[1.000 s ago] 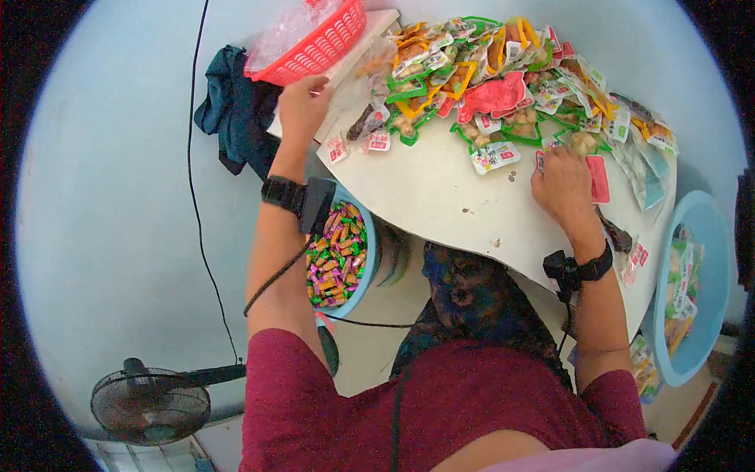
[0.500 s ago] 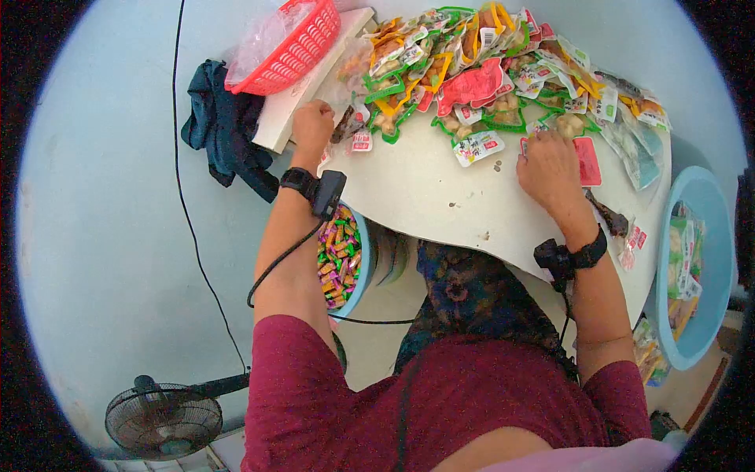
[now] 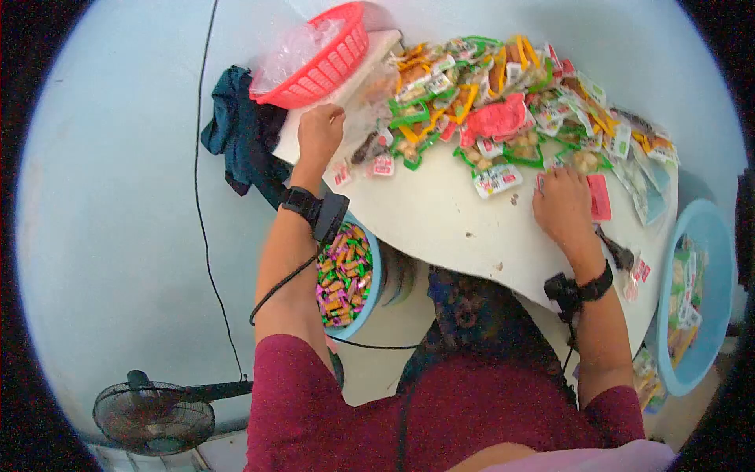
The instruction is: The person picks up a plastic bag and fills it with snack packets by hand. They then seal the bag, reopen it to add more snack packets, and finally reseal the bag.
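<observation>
My left hand (image 3: 320, 135) is raised over the left side of the table, just below the red basket. Its fingers are curled together, and I cannot make out anything between them. A dark snack in a clear wrapper (image 3: 370, 147) and a small red-and-white wrapped piece (image 3: 340, 173) lie near it. At the right, my right hand (image 3: 565, 206) rests on the table with bent fingers at the front edge of the pile. Its fingertips are hidden against a green-edged snack packet (image 3: 586, 161). A red packet (image 3: 600, 198) lies right beside this hand.
A heap of snack packets (image 3: 495, 118) covers the table's far side. The red basket (image 3: 334, 67) holds clear plastic. A blue bucket of wrapped sweets (image 3: 376, 271) stands below the table edge, and a blue tub (image 3: 668, 315) with packets is at right. A fan (image 3: 153, 417) stands lower left.
The view has shifted, so the table sits lower and further right. My left hand has moved left and away from me over the table, closer to the basket. My right hand stays by the red packet.
</observation>
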A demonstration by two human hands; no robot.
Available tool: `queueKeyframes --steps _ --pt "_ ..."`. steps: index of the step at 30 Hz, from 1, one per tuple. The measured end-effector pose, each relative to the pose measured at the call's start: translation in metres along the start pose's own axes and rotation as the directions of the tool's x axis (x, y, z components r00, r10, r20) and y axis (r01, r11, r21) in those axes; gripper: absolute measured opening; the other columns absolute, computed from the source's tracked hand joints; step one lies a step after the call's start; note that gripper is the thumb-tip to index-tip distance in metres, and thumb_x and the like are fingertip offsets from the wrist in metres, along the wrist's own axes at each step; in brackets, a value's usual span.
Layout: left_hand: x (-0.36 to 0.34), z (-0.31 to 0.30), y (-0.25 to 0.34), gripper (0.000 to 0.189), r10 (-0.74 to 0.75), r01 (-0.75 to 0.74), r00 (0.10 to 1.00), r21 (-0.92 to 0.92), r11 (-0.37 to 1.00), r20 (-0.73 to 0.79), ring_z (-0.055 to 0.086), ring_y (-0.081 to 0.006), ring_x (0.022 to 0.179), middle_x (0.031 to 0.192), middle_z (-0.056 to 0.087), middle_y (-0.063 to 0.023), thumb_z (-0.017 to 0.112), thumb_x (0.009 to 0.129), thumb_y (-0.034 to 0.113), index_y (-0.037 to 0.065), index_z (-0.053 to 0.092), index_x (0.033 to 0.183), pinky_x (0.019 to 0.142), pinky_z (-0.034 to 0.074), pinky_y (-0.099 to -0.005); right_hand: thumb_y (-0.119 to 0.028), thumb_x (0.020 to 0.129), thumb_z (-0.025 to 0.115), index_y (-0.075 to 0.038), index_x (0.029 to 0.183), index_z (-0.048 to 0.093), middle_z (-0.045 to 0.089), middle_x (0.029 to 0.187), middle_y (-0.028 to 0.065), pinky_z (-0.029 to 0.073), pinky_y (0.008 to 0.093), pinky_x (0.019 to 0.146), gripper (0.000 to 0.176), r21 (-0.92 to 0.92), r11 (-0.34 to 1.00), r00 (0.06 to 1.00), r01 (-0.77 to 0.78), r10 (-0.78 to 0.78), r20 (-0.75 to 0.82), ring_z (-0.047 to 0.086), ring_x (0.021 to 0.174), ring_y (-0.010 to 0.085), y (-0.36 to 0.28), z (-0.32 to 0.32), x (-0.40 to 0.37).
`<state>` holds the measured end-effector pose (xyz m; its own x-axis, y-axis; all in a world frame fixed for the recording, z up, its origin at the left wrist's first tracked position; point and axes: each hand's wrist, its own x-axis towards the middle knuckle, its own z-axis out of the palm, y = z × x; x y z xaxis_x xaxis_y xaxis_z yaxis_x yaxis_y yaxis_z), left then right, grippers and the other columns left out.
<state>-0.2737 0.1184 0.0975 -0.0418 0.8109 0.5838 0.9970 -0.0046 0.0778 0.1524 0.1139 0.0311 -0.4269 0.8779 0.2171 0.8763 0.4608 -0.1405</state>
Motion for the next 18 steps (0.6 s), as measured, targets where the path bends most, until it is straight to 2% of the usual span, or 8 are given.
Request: queueKeyframes --steps 2,5,7,8,12,14,15,18 --pt "0.022 -0.021 0.012 0.018 0.013 -0.008 0.994 0.040 0.999 -0.105 0.066 -0.0319 0.084 0.091 0.069 -0.0155 0.066 0.079 0.017 0.005 0.071 0.091 0.076 0.051 -0.0395 -0.023 0.083 0.057 0.000 0.097 0.067 0.063 0.105 0.0193 0.032 0.0482 0.105 0.029 0.028 0.999 0.999 -0.035 0.034 0.028 0.055 0.107 0.0356 0.000 0.001 0.000" --pt "0.055 -0.045 0.011 0.024 0.043 -0.019 0.973 0.106 0.994 -0.226 0.065 -0.0344 0.090 0.098 0.068 -0.0185 0.068 0.079 0.020 0.004 0.070 0.097 0.080 0.050 -0.0416 -0.015 0.072 0.065 0.005 0.091 0.063 0.061 0.096 0.0206 0.042 0.0444 0.090 0.028 0.001 0.999 0.993 0.032 -0.032 -0.117 0.056 0.099 0.0346 0.001 0.007 -0.002" --pt "0.074 -0.055 0.001 0.028 0.104 -0.054 0.952 0.178 0.983 -0.289 0.064 -0.0358 0.092 0.100 0.067 -0.0201 0.070 0.078 0.020 0.003 0.069 0.100 0.082 0.050 -0.0417 -0.015 0.071 0.066 0.006 0.091 0.063 0.061 0.096 0.0211 0.042 0.0448 0.091 0.029 0.016 0.998 0.986 0.063 -0.059 -0.159 0.056 0.099 0.0355 0.001 0.009 -0.003" --pt "0.081 -0.053 -0.007 0.037 0.025 0.013 0.972 0.160 0.987 -0.235 0.064 -0.0373 0.094 0.103 0.066 -0.0220 0.072 0.076 0.023 0.001 0.067 0.105 0.086 0.049 -0.0414 -0.015 0.071 0.066 0.006 0.092 0.063 0.061 0.096 0.0211 0.042 0.0450 0.091 0.030 0.026 0.998 0.990 0.052 -0.048 -0.133 0.055 0.100 0.0355 0.000 0.007 -0.002" --pt "0.092 -0.037 -0.033 0.033 -0.099 0.105 0.994 0.323 0.941 -0.036 0.064 -0.0363 0.093 0.098 0.067 -0.0200 0.069 0.077 0.026 0.005 0.068 0.103 0.083 0.050 -0.0428 -0.014 0.071 0.067 0.006 0.092 0.063 0.061 0.099 0.0216 0.041 0.0454 0.093 0.030 0.033 0.998 0.989 0.046 -0.041 -0.145 0.055 0.102 0.0362 0.002 0.011 -0.002" --pt "0.091 -0.034 -0.035 0.028 -0.211 0.135 0.970 0.458 0.879 0.118 0.065 -0.0360 0.091 0.095 0.068 -0.0191 0.067 0.078 0.026 0.007 0.068 0.099 0.080 0.050 -0.0446 -0.020 0.078 0.063 0.002 0.099 0.065 0.062 0.104 0.0199 0.035 0.0479 0.100 0.030 -0.008 1.000 0.999 0.006 -0.007 -0.041 0.053 0.108 0.0349 -0.001 0.003 -0.001" --pt "0.091 -0.030 -0.043 0.025 -0.190 0.130 0.978 0.447 0.885 0.091 0.065 -0.0361 0.090 0.092 0.068 -0.0187 0.066 0.078 0.025 0.008 0.068 0.096 0.078 0.050 -0.0457 -0.022 0.081 0.060 0.000 0.102 0.067 0.062 0.107 0.0190 0.032 0.0491 0.103 0.031 -0.028 1.000 1.000 -0.011 0.012 0.013 0.053 0.111 0.0343 -0.002 0.000 -0.001" --pt "0.087 -0.023 -0.054 0.019 -0.125 0.098 0.991 0.425 0.900 0.037 0.066 -0.0366 0.086 0.087 0.068 -0.0183 0.063 0.079 0.023 0.009 0.068 0.091 0.073 0.051 -0.0481 -0.023 0.081 0.060 0.000 0.102 0.067 0.062 0.107 0.0187 0.031 0.0488 0.104 0.031 -0.038 0.999 1.000 0.004 -0.005 -0.020 0.052 0.110 0.0339 -0.001 0.005 -0.002"
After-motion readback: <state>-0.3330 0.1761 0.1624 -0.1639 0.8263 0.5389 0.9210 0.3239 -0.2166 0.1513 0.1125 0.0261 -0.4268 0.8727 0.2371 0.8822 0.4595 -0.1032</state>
